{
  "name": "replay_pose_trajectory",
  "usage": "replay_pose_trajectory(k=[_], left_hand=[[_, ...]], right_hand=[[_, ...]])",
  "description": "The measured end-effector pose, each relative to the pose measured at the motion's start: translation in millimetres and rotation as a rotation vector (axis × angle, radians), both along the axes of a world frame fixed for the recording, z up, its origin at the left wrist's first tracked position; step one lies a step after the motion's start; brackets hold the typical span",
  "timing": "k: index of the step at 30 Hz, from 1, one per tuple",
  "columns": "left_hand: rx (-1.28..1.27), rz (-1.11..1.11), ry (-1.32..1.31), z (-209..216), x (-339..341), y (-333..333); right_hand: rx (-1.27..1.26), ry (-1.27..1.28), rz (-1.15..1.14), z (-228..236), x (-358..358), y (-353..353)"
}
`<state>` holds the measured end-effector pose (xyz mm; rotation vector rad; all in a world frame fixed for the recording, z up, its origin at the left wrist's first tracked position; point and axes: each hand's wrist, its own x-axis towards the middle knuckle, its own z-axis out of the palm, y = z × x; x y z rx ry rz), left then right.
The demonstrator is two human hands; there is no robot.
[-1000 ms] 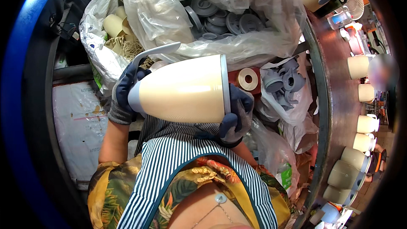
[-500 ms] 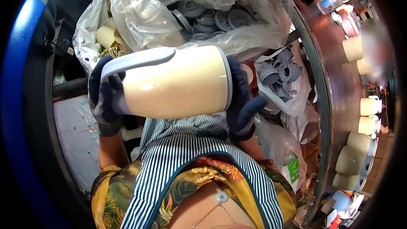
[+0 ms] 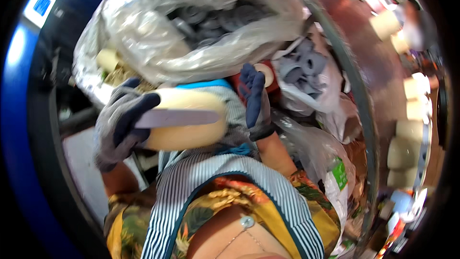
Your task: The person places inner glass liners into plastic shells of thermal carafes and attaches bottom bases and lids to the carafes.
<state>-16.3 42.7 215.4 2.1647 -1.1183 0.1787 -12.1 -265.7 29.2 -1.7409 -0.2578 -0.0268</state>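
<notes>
My left hand [image 3: 119, 127], in a grey and navy glove, is closed around the end of a cream jug [image 3: 196, 139] with a lilac-grey handle. The jug lies sideways before my striped apron, its handle facing up at me. Gloved too, my right hand [image 3: 255, 100] is raised to the right of the jug, apart from it, with fingers stretched out and nothing in them. Beyond the jug, a large clear plastic bag [image 3: 148, 43] gapes open around several round grey lids [image 3: 215, 24], which look blurred.
At the right stands a smaller bag with grey plastic parts [image 3: 302, 67], beside a dark metal edge [image 3: 357, 76]. Across the brown surface [image 3: 345, 24], several cream jugs [image 3: 405, 151] form a row, and a blurred person [image 3: 414, 24] is at the far right. Cream pieces [image 3: 109, 60] fill a bag at left.
My right hand has come off the jug's base and sits apart, fingers up. My left hand has turned the jug so its handle faces me. The view has shifted and blurred.
</notes>
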Motion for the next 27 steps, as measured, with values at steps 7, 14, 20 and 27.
replay_pose_trajectory(k=[7, 14, 20, 27], left_hand=[[0.038, -0.24, -0.123, 44.9, 24.8, -80.2], [-0.637, 0.195, 0.397, -70.3, 43.5, -71.3], [-0.226, 0.055, 0.28, -154.7, 68.0, -112.2], [-0.409, 0.162, 0.553, -189.4, 74.7, -139.9]], right_hand=[[-0.218, -0.712, -0.101, 138.2, -27.3, -19.3], [0.039, -0.64, -1.264, 204.6, -46.5, -246.0], [-0.848, -0.597, -1.393, 209.5, -17.6, -370.7], [-1.213, -0.319, -0.532, 53.3, -52.3, -196.6]])
